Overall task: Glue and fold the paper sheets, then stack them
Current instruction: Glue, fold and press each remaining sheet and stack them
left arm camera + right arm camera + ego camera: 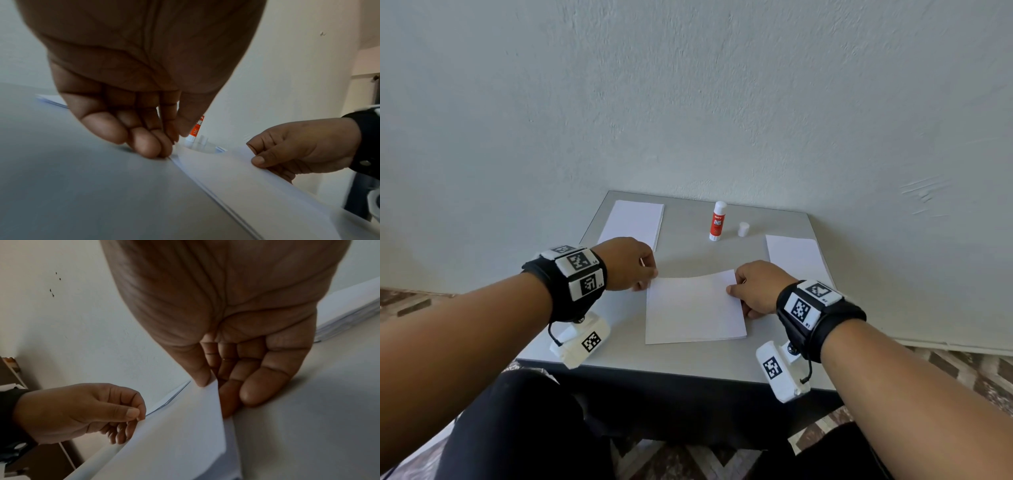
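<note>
Only wrist views show both hands (304,149) pinching the sheet (236,170).

I see a white rectangular paper sheet (695,308) lying in the middle of the grey bench (688,363). Its far edge is lifted off the surface and curves upward, while the near part rests flat, seemingly on more sheets below. At the far left of the bench lies a flat pile of white paper (633,221), and at the right side another white paper pile (796,255). Between them, at the back, a white glue stick with an orange label (718,221) stands upright without cap. Its small white cap (743,229) stands just beside it, to the right.
</note>
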